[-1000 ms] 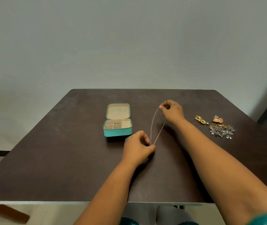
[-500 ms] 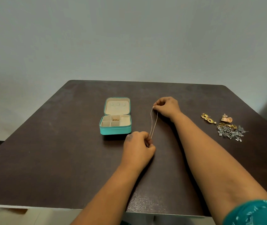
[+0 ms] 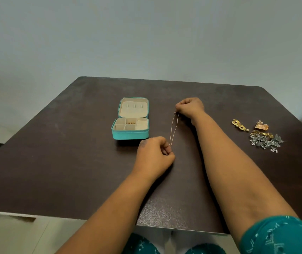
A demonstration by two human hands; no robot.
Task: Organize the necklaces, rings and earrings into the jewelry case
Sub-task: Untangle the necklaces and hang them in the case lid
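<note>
- I've got the necklace (image 3: 173,129) pulled into a thin doubled line just right of the jewelry case (image 3: 130,119), off the desk (image 3: 54,162).
- My left hand (image 3: 154,155) pinches its near end; my right hand (image 3: 189,107) pinches the far end, fingers curled tight on both.
- Its long axis runs alongside the open case, so I judge the left hand is nearer the compartments.
- The clasp is hidden in my fingers; the earrings pile (image 3: 258,135), well right of the case, is a tangle I can't sort out.
</note>
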